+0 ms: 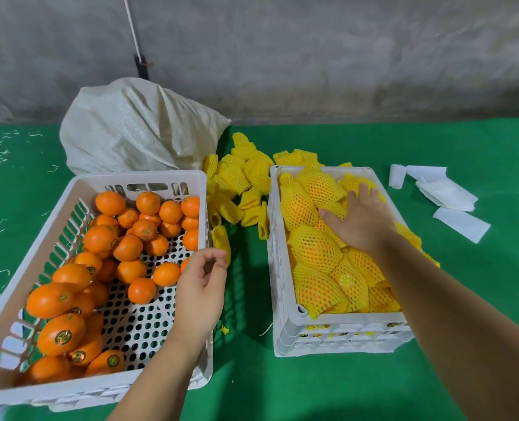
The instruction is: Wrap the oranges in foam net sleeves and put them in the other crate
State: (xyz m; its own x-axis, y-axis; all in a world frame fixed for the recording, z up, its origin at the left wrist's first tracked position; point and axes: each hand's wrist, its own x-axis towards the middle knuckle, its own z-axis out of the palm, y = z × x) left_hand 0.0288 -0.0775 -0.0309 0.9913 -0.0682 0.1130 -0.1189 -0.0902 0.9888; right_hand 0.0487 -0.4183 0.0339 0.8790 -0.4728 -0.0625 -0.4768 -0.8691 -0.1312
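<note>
Fingers (364, 192) spread on wrapped oranges (313, 247); two crates (282, 268), two hands.

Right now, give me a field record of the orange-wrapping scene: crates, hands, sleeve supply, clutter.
left crate: white plastic, holds bare oranges, perforated floor partly showing
right crate: white plastic, full of wrapped oranges in yellow foam net
left hand: over left crate's right edge, fingers loosely curled, grip empty
right hand: fingers spread flat on the wrapped oranges
sleeve supply: loose foam net sleeves heaped on the green mat between and behind the crates
clutter: white woven sack behind left crate; white paper pieces right of right crate
</note>
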